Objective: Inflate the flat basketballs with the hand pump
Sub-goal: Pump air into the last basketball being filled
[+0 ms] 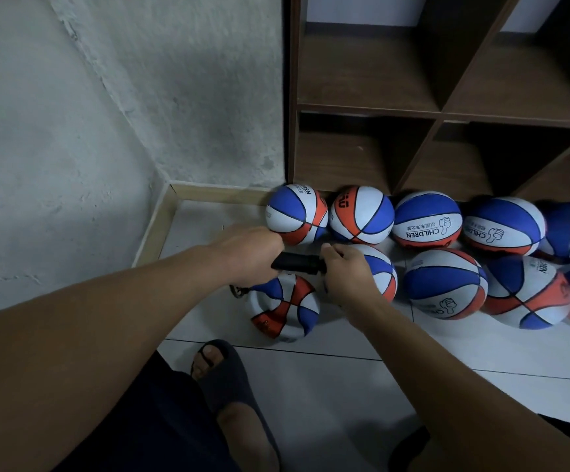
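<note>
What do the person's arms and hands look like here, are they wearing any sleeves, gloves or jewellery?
Both forearms are bare up to the frame edge, with no sleeves showing. The left hand and right hand have no gloves, and no watch, bracelet or ring is visible. Lower down, the person wears dark clothing and dark open-toed slippers.

Balls (447, 253) crowd rt; floor (311, 386) open nr foot (lft wall (55, 148)).

Dim corner: rough whitish walls (72, 114), pale tiled floor (345, 386), dark brown, perhaps wooden, cubby shelf (440, 114).
</note>
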Demonstrator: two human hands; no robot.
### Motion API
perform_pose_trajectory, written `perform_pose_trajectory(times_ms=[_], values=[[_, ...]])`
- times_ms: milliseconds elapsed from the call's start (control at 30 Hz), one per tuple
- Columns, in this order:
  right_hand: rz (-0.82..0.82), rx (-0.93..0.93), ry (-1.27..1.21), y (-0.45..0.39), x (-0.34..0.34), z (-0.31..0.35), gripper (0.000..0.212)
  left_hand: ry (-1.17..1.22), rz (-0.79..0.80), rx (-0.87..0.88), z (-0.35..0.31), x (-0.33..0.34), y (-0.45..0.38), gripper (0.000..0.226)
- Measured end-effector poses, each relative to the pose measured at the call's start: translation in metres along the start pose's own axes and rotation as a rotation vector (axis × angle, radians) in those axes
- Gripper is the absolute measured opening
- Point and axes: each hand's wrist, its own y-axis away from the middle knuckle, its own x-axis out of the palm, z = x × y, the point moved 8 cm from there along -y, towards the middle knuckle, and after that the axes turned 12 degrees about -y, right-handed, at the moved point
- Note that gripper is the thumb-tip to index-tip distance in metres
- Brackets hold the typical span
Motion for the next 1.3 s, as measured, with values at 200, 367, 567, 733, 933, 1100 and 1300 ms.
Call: perform_pose_trajectory(times_ms=[200, 367, 567, 733, 933, 1100, 1300], values=[[-0.199, 0.035, -0.043, -0.03, -0.082, 0.021, 0.02, 0.232, 0.046, -0.121, 0.03, 0.007, 0.001, 0.023], [-0.26, 0.05, -0.04, -0.028, -0.083, 0.018, 0.01, 0.187, 0.046, -0.11, 0.011, -0.001, 0.003, 0.021], [-0.161, -0.097, 0.02, -0.006, -0.03, 0.021, 0.032, 0.1, -0.002, -0.097, -0.002, -0.004, 0.003, 0.03], [-0.083, -0.082, 0.004, 0.001, -0.007, 0.012, 0.033, 0.087, 0.013, -0.06, -0.012, -0.003, 0.004, 0.032], [-0.039, -0.019, -0.029, 0.0, 0.003, -0.002, 0.033, 0.069, 0.043, -0.034, -0.007, 0.003, 0.003, 0.029], [0.018, 0.101, -0.137, -0.009, -0.012, -0.004, 0.026, 0.189, 0.087, -0.057, 0.003, 0.01, 0.001, 0.026], [-0.183, -0.039, -0.15, -0.033, -0.091, 0.026, 0.026, 0.29, 0.087, -0.132, 0.029, 0.011, 0.002, 0.023]])
